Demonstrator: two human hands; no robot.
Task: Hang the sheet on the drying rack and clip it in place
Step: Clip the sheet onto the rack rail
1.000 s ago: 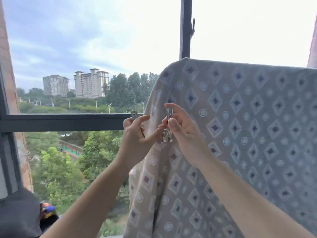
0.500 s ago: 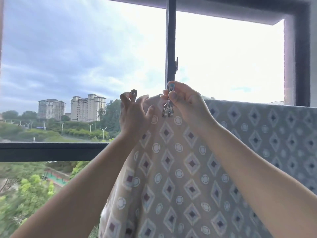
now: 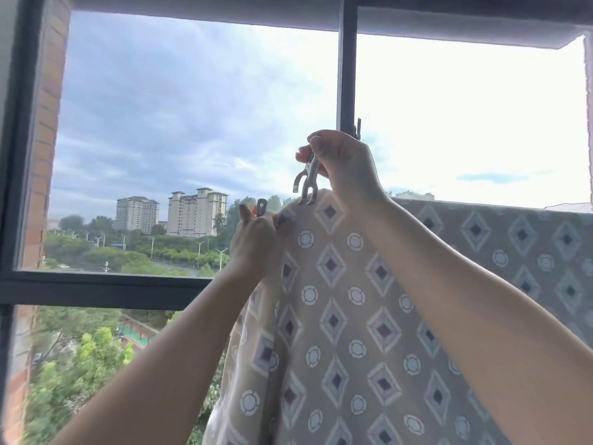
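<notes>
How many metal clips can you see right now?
2. One metal clip is pinched open in the right hand above the sheet; a second clip pokes from the left hand. Others may be hidden.

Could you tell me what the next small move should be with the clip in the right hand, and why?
Probably lower the metal clip onto the sheet's top edge and release: the right hand holds it squeezed open just above the fold, which the left hand steadies.
</notes>
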